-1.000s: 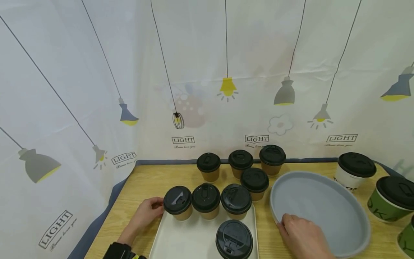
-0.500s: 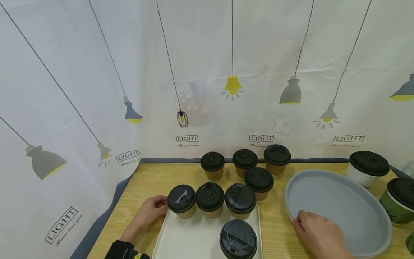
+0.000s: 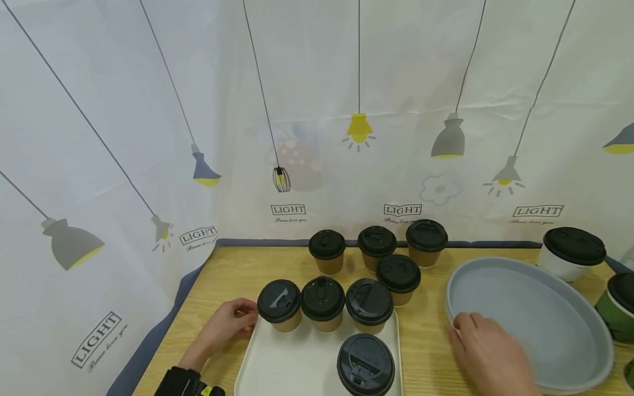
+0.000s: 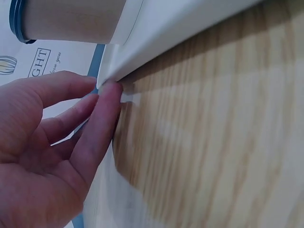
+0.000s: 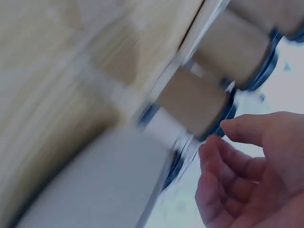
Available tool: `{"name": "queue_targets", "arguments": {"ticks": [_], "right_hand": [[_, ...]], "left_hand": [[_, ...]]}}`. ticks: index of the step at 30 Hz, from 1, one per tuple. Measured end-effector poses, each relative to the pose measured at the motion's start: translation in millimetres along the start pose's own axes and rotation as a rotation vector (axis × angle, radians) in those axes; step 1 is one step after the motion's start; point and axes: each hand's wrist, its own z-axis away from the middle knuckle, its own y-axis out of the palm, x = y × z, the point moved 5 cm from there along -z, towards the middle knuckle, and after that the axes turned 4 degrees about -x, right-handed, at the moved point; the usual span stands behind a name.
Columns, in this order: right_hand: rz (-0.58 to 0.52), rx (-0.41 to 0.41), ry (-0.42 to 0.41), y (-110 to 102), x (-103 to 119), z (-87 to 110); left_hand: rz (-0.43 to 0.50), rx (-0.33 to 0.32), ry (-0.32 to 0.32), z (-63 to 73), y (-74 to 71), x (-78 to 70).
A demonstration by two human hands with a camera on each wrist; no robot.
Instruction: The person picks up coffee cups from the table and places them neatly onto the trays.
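My left hand (image 3: pixel 225 325) pinches the far left corner of a cream tray (image 3: pixel 287 360), thumb and index finger at the corner in the left wrist view. On this tray stand coffee cups with black lids: a row of three along the far edge, the middle cup (image 3: pixel 323 300) among them, and another cup (image 3: pixel 365 364) nearer on the right. My right hand (image 3: pixel 492 355) is at the left rim of a round grey tray (image 3: pixel 535 319). Its fingers are loosely curled, with nothing visible between them in the right wrist view, where the grey tray appears apart from the fingertips.
Several small brown cups stand behind the cream tray, one of them the lidded cup (image 3: pixel 398 278) near its far right corner. A white cup (image 3: pixel 569 256) and a green cup (image 3: pixel 616 308) stand beyond the grey tray. A printed cloth (image 3: pixel 317 110) hangs behind the wooden table (image 3: pixel 238 269).
The grey tray has shifted right relative to the cream tray, with my right hand moving along; its fingers now look looser at the rim. My left hand stays at the cream tray's corner.
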Motion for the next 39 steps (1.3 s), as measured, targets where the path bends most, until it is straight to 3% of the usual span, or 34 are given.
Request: {"name": "queue_targets", "arguments": {"ticks": [8, 15, 19, 30, 34, 39], "right_hand": [[-0.213, 0.207, -0.050, 36.7, 47.3, -5.3], [-0.209, 0.185, -0.113, 46.8, 56.9, -6.6], [-0.190, 0.178, -0.119, 47.0, 55.3, -3.8], [-0.217, 0.315, -0.016, 48.1, 24.0, 2.2], [-0.256, 0.344, 0.015, 44.8, 14.3, 2.2], [-0.257, 0.324, 0.009, 42.7, 6.0, 2.9]], "left_hand": [[-0.039, -0.033, 0.019, -0.2, 2.5, -0.8], [-0.035, -0.014, -0.006, -1.5, 7.8, -2.9], [-0.019, 0.054, 0.003, -1.4, 12.5, -6.4], [0.059, 0.209, 0.054, -0.1, 38.4, -20.8], [0.084, 0.235, 0.076, 1.2, 47.0, -27.6], [0.080, 0.260, 0.105, 1.9, 54.1, -32.6]]}}
